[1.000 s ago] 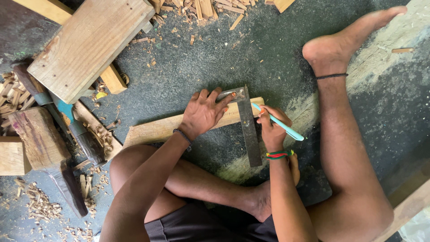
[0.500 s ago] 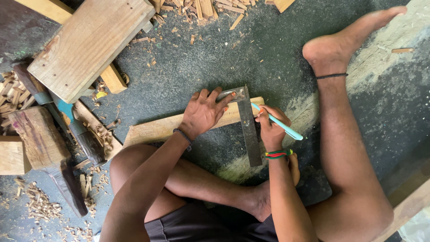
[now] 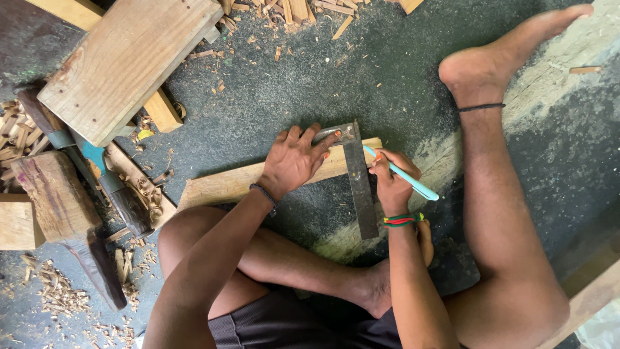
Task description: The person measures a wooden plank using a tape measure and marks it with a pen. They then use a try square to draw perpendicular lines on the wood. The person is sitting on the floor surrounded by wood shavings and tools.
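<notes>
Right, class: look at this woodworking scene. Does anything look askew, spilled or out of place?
Wood chips and shavings lie scattered over the dark floor. Otherwise nothing stands out: the left hand presses the try square flat across the plank, and the right hand holds a light-blue pen beside its blade.

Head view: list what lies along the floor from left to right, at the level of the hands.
Dark wood block → blue-handled tool → wooden strip → left hand → try square → right hand with light blue pen → outstretched leg.
</notes>
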